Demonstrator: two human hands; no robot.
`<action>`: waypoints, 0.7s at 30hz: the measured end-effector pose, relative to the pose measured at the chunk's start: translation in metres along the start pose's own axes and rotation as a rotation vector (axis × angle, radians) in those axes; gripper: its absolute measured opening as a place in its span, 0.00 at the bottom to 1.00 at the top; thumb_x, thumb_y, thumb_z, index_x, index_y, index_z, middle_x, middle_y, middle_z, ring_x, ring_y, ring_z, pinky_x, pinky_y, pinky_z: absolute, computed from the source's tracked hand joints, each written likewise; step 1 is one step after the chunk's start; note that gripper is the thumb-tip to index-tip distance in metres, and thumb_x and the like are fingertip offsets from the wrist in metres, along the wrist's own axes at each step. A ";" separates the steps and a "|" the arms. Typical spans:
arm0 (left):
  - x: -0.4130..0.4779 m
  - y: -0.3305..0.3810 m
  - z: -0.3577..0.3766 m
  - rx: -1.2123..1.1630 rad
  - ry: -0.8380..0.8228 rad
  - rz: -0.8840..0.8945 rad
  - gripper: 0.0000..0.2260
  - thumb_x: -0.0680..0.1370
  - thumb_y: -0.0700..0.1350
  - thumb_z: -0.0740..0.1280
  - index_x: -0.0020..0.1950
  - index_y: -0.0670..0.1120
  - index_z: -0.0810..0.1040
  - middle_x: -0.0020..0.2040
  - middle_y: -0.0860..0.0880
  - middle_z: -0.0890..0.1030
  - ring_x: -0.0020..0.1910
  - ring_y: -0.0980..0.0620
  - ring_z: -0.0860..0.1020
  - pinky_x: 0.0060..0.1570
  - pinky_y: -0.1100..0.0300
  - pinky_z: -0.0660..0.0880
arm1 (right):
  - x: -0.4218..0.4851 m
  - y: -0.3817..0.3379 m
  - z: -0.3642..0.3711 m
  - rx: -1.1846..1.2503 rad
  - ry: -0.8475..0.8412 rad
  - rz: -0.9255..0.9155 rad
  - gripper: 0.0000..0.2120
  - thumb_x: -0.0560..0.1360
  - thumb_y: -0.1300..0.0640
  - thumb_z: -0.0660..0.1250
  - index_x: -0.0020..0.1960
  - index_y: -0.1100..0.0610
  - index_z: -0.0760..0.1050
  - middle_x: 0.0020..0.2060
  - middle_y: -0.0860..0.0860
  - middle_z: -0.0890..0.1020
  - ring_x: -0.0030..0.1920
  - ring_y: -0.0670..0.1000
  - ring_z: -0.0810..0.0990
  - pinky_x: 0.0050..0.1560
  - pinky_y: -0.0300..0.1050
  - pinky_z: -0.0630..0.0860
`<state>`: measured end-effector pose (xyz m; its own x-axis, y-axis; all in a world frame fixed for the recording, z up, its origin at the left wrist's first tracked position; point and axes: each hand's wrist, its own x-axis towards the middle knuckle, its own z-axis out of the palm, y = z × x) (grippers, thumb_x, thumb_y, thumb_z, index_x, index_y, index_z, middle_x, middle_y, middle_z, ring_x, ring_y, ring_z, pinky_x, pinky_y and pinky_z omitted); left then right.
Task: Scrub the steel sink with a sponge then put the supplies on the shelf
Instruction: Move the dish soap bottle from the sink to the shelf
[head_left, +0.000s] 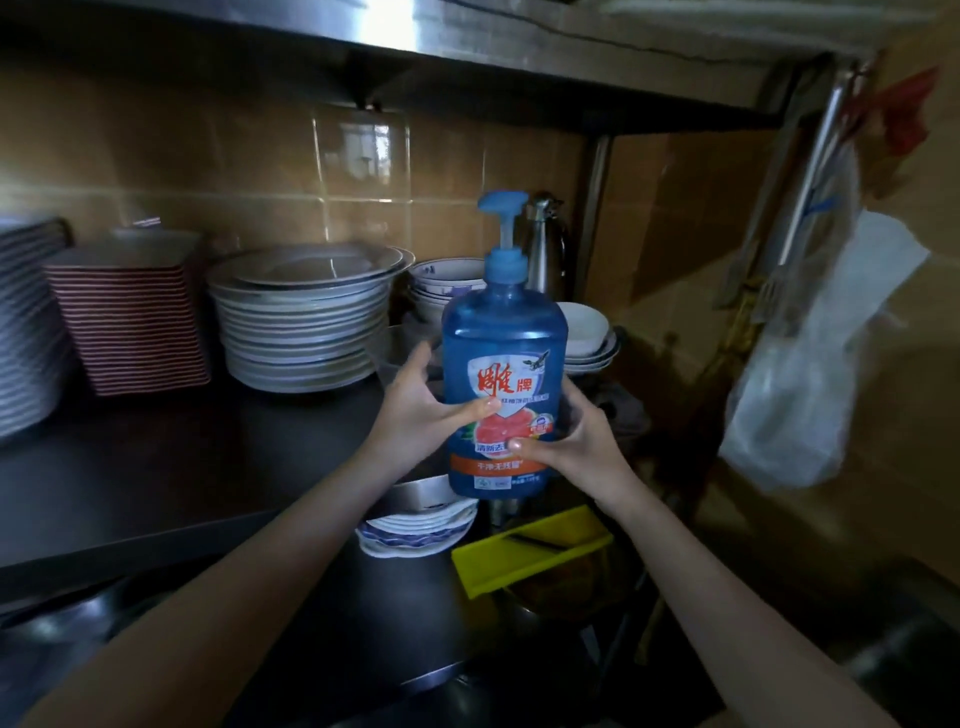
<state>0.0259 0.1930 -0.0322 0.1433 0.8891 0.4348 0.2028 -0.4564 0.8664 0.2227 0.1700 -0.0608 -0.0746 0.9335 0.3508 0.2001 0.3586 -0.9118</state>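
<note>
Holding a big blue see-through plastic soap bottle (501, 338) with a blue pump top, both hands grip it low down. The left hand (415, 410) wraps the left side, with its thumb across the label. The right hand (576, 447) cups the right side, thumb on the front. The bottle stands straight up in the air, in front of the right end of the dark steel shelf (182, 467).

The label has big red Chinese letters, 雕牌, a small bird and a picture of a pink cut fruit. Below is an orange band with white writing, too small to read.

Behind the bottle sit blue-and-white bowls (447, 283) stacked in each other, and a shiny steel jug (545, 249). Just right of it are white bowls (587, 332) in a pile. To the left stand a tall stack of round white plates (301, 332) and a stack of square red-striped plates (130, 327).

Lower down, a pile of blue-edged plates (415, 530) holds a steel bowl. Beside it a yellow plastic tray (530, 551) has a thin dark thing in it, but I cannot tell what. A clear plastic bag (810, 374) hangs on the right.
</note>
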 end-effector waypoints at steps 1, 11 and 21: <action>0.009 -0.006 0.001 -0.002 0.019 -0.001 0.33 0.62 0.49 0.80 0.63 0.49 0.71 0.56 0.55 0.80 0.54 0.63 0.78 0.51 0.64 0.76 | 0.011 0.005 -0.001 0.005 -0.009 0.001 0.39 0.64 0.66 0.77 0.71 0.58 0.65 0.59 0.51 0.80 0.58 0.49 0.80 0.54 0.43 0.79; 0.082 -0.044 0.023 0.076 0.067 -0.075 0.30 0.66 0.45 0.77 0.62 0.53 0.67 0.48 0.66 0.72 0.43 0.81 0.70 0.38 0.77 0.71 | 0.099 0.054 -0.017 0.002 -0.048 0.049 0.35 0.65 0.64 0.77 0.69 0.57 0.67 0.56 0.48 0.82 0.58 0.48 0.80 0.53 0.39 0.78; 0.111 -0.055 0.038 0.169 0.048 -0.070 0.38 0.67 0.51 0.76 0.71 0.51 0.59 0.55 0.61 0.71 0.44 0.83 0.67 0.40 0.84 0.65 | 0.138 0.077 -0.035 0.006 -0.150 0.100 0.36 0.68 0.68 0.73 0.71 0.55 0.63 0.62 0.51 0.77 0.61 0.47 0.78 0.59 0.42 0.76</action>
<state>0.0676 0.3159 -0.0410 0.0779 0.9177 0.3897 0.3707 -0.3895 0.8432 0.2624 0.3267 -0.0753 -0.2000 0.9542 0.2226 0.2082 0.2634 -0.9420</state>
